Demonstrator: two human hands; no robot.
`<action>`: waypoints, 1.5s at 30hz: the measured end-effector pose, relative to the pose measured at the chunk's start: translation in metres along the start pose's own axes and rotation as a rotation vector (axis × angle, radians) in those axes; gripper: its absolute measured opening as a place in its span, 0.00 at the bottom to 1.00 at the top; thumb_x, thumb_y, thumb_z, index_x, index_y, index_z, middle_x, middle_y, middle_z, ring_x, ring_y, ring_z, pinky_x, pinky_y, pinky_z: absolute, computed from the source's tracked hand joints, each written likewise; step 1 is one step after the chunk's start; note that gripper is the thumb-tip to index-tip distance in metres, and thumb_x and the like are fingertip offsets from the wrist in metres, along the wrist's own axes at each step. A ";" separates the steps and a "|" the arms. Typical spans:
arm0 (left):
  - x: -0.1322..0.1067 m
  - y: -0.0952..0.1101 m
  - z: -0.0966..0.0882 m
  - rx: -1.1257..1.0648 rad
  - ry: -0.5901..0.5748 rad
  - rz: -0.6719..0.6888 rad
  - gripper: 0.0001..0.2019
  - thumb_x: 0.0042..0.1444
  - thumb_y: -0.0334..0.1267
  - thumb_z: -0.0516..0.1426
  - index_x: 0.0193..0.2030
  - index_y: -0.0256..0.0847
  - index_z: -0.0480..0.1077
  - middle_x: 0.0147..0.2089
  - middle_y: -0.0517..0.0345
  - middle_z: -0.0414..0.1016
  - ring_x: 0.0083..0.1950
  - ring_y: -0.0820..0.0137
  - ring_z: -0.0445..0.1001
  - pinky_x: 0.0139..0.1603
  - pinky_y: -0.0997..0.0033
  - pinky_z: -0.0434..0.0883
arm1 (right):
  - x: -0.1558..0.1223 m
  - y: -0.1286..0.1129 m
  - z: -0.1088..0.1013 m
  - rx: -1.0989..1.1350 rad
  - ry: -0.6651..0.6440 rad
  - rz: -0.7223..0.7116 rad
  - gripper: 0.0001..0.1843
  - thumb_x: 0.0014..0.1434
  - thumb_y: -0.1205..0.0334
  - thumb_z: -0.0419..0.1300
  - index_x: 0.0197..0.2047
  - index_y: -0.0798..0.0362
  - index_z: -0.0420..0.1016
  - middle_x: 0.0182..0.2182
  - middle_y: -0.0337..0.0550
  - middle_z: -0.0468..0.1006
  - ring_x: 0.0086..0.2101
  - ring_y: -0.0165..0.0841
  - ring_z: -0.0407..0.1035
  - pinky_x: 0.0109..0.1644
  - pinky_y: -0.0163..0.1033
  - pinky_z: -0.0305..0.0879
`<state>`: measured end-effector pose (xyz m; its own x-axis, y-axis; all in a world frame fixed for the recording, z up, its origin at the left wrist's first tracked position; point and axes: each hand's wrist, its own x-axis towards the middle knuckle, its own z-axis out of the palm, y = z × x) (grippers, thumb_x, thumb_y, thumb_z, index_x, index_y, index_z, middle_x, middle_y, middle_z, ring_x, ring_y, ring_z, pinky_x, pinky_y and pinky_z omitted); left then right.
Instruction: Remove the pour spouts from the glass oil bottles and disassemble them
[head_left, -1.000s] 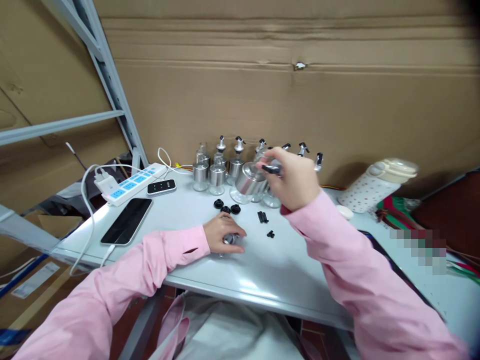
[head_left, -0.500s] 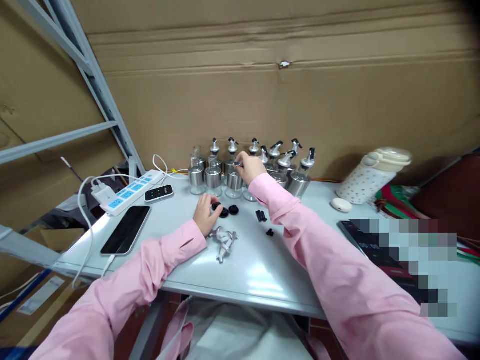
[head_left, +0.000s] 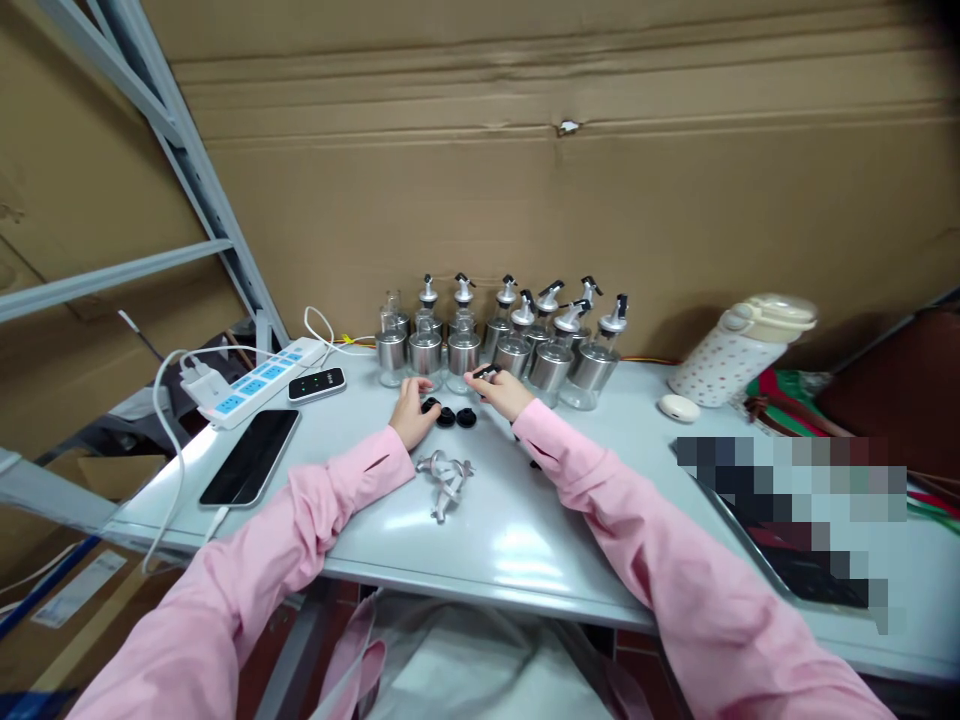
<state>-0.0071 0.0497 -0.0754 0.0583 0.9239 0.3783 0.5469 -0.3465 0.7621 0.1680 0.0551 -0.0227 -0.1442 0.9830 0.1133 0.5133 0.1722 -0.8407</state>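
Note:
Several small glass bottles with steel bands stand in rows at the back of the white table; most carry silver and black pour spouts. My left hand rests on the table with its fingers pinching a black cap, beside two more black caps. My right hand hovers just in front of the bottles and pinches a small black piece. Loose silver spout parts lie on the table below my left hand.
A phone on a white cable, a power strip and a small black remote lie at the left. A spotted flask and a white case sit at the right. Cardboard walls the back; a metal rack stands left.
My right hand set a bottle among the others, then drew back with a small black piece. My left hand let go of the silver parts and moved up to the black caps.

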 end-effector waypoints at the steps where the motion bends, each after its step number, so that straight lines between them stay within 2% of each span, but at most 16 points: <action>1: 0.001 0.000 0.001 -0.004 0.008 0.002 0.14 0.46 0.29 0.55 0.41 0.40 0.58 0.44 0.55 0.59 0.47 0.68 0.65 0.41 0.70 0.67 | -0.001 -0.002 -0.001 0.006 0.005 0.004 0.15 0.52 0.50 0.54 0.29 0.54 0.69 0.28 0.42 0.74 0.34 0.32 0.68 0.38 0.37 0.64; 4: 0.002 0.001 0.000 -0.009 0.063 0.007 0.15 0.46 0.29 0.55 0.42 0.41 0.58 0.43 0.56 0.59 0.47 0.68 0.65 0.44 0.68 0.67 | -0.012 -0.008 -0.016 0.052 0.190 -0.069 0.15 0.51 0.50 0.54 0.32 0.54 0.69 0.30 0.42 0.74 0.34 0.33 0.68 0.41 0.40 0.64; 8: 0.005 0.002 -0.010 0.019 0.274 0.031 0.18 0.48 0.30 0.55 0.46 0.41 0.56 0.50 0.51 0.54 0.56 0.63 0.57 0.57 0.59 0.59 | -0.024 0.002 -0.065 0.107 0.877 -0.417 0.14 0.53 0.51 0.52 0.31 0.54 0.67 0.38 0.46 0.71 0.44 0.35 0.64 0.51 0.43 0.58; 9: 0.007 0.001 -0.013 0.039 0.355 0.059 0.21 0.47 0.31 0.56 0.48 0.40 0.55 0.51 0.49 0.54 0.58 0.61 0.55 0.60 0.58 0.55 | -0.023 0.009 -0.079 0.129 1.017 -0.429 0.14 0.53 0.51 0.51 0.33 0.54 0.67 0.41 0.47 0.69 0.47 0.35 0.63 0.53 0.44 0.56; 11: 0.013 -0.002 -0.019 0.073 0.483 0.108 0.29 0.44 0.32 0.60 0.52 0.39 0.52 0.55 0.46 0.52 0.62 0.58 0.50 0.63 0.56 0.50 | -0.017 0.026 -0.104 0.250 1.121 -0.321 0.15 0.52 0.54 0.51 0.40 0.54 0.66 0.44 0.47 0.69 0.47 0.35 0.63 0.52 0.44 0.56; 15: 0.030 -0.014 -0.025 0.056 0.506 0.061 0.51 0.33 0.42 0.68 0.60 0.39 0.42 0.63 0.39 0.42 0.66 0.53 0.42 0.65 0.52 0.45 | -0.004 0.055 -0.131 0.713 0.940 0.167 0.13 0.45 0.59 0.54 0.37 0.51 0.66 0.37 0.38 0.71 0.37 0.31 0.66 0.37 0.37 0.61; 18: 0.040 -0.023 -0.025 0.009 0.440 0.076 0.57 0.31 0.45 0.68 0.62 0.37 0.37 0.65 0.37 0.39 0.67 0.53 0.39 0.66 0.53 0.43 | -0.004 0.061 -0.129 0.961 0.748 0.330 0.07 0.44 0.59 0.54 0.29 0.51 0.64 0.25 0.34 0.69 0.22 0.27 0.62 0.23 0.33 0.55; 21: 0.044 -0.029 -0.024 -0.062 0.401 0.111 0.57 0.32 0.46 0.68 0.63 0.38 0.37 0.65 0.38 0.39 0.67 0.54 0.41 0.66 0.55 0.43 | -0.007 0.057 -0.121 1.070 0.632 0.325 0.06 0.43 0.59 0.54 0.26 0.51 0.61 0.19 0.32 0.67 0.17 0.26 0.57 0.17 0.32 0.50; 24: 0.044 -0.032 -0.024 -0.103 0.412 0.115 0.56 0.32 0.48 0.67 0.63 0.37 0.38 0.65 0.38 0.40 0.66 0.54 0.43 0.66 0.56 0.44 | -0.005 0.057 -0.115 1.067 0.611 0.354 0.06 0.43 0.59 0.54 0.26 0.51 0.61 0.19 0.31 0.67 0.16 0.25 0.58 0.17 0.32 0.51; 29: 0.043 -0.033 -0.024 -0.084 0.420 0.119 0.56 0.33 0.48 0.67 0.63 0.36 0.38 0.64 0.38 0.41 0.67 0.54 0.41 0.66 0.55 0.43 | 0.005 0.068 -0.115 0.835 0.779 0.327 0.08 0.44 0.57 0.53 0.27 0.52 0.63 0.19 0.31 0.67 0.18 0.25 0.60 0.20 0.31 0.53; 32: 0.042 -0.033 -0.024 -0.083 0.424 0.133 0.55 0.34 0.48 0.67 0.63 0.38 0.39 0.64 0.39 0.41 0.66 0.54 0.43 0.66 0.55 0.44 | 0.001 0.069 -0.118 0.726 0.905 0.204 0.07 0.44 0.58 0.52 0.25 0.52 0.64 0.19 0.30 0.67 0.21 0.25 0.61 0.22 0.31 0.55; 35: 0.042 -0.033 -0.025 -0.079 0.417 0.142 0.54 0.35 0.48 0.67 0.63 0.38 0.39 0.65 0.39 0.41 0.66 0.53 0.43 0.66 0.55 0.44 | -0.011 0.063 -0.117 0.602 0.632 0.027 0.08 0.42 0.57 0.54 0.20 0.53 0.65 0.15 0.33 0.66 0.19 0.27 0.62 0.22 0.33 0.60; 37: 0.042 -0.034 -0.025 -0.076 0.407 0.146 0.53 0.36 0.48 0.66 0.63 0.37 0.39 0.64 0.39 0.41 0.66 0.54 0.43 0.66 0.55 0.44 | -0.019 0.057 -0.110 0.546 0.328 0.025 0.09 0.39 0.57 0.58 0.19 0.55 0.69 0.15 0.39 0.70 0.19 0.31 0.66 0.23 0.37 0.64; 39: 0.042 -0.034 -0.026 -0.077 0.401 0.148 0.52 0.37 0.47 0.66 0.63 0.36 0.38 0.64 0.38 0.41 0.66 0.54 0.43 0.66 0.55 0.44 | -0.023 0.052 -0.101 0.484 0.148 0.049 0.10 0.37 0.58 0.61 0.22 0.57 0.73 0.19 0.44 0.75 0.23 0.36 0.71 0.26 0.39 0.67; 41: 0.042 -0.034 -0.026 -0.081 0.404 0.149 0.52 0.37 0.47 0.66 0.63 0.37 0.39 0.64 0.39 0.41 0.66 0.54 0.44 0.66 0.55 0.44 | -0.023 0.050 -0.093 0.437 0.069 0.021 0.10 0.38 0.58 0.61 0.25 0.56 0.75 0.22 0.44 0.77 0.27 0.36 0.72 0.31 0.39 0.68; 45: 0.043 -0.035 -0.028 -0.101 0.397 0.144 0.51 0.37 0.47 0.66 0.62 0.38 0.40 0.64 0.40 0.42 0.66 0.54 0.43 0.66 0.56 0.44 | -0.017 0.055 -0.087 0.437 0.074 -0.065 0.09 0.39 0.58 0.60 0.24 0.55 0.75 0.21 0.42 0.77 0.25 0.33 0.71 0.36 0.39 0.69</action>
<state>-0.0465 0.0967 -0.0710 -0.2084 0.7379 0.6419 0.4713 -0.4993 0.7270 0.2719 0.0535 -0.0250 -0.0956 0.9757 0.1971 0.0969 0.2062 -0.9737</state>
